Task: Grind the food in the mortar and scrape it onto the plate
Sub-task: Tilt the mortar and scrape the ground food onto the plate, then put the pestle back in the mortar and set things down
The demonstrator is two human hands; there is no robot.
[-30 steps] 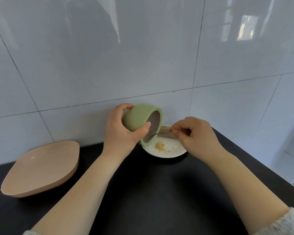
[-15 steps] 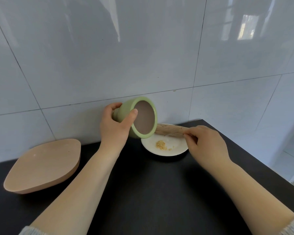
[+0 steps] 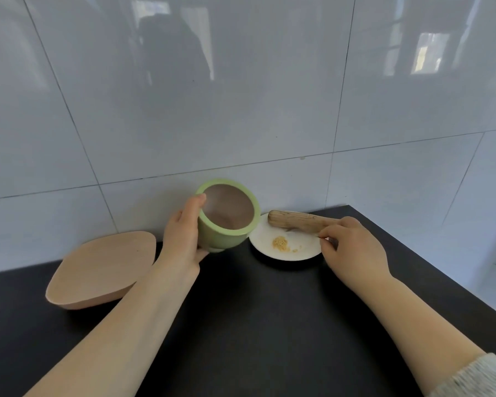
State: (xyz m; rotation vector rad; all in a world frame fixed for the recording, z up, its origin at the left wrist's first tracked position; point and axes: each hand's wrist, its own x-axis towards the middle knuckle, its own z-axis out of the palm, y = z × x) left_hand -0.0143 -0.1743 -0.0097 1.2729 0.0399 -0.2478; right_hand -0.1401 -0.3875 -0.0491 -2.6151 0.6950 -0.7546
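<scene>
Black worktop (image 3: 255, 325) against a glossy tiled wall (image 3: 241, 96), right edge running diagonally toward the back right corner. Peach shallow dish (image 3: 100, 270) sits well left, near the back edge, clear of the hands and touching nothing. White plate (image 3: 287, 245) sits near the back right corner with a small pile of ground food (image 3: 280, 242) left of its centre and a few crumbs just right of the pile. Green mortar (image 3: 226, 216) is just left of the plate, its rim overlapping the plate's left edge in view – cannot tell whether they touch. Mortar is roughly upright, tilted so its mouth faces up and toward the camera; brown interior looks empty; cannot tell whether its base rests on the worktop or is slightly lifted. Wooden pestle (image 3: 297, 222) lies across the plate's back rim, long axis roughly parallel to the back edge, rounded end pointing left toward the mortar, other end hidden under the fingers. Left hand (image 3: 184, 239) wraps the mortar's left wall, thumb hooked over the rim, fingers closed around the far side – firm hold. Right hand (image 3: 352, 250) is palm-down at the plate's right edge, fingers curled closed over the pestle's handle end; a thin utensil may also be pinched there, too small to tell. Both forearms reach in from the front edge; grey sleeve (image 3: 476, 376) on the right.
</scene>
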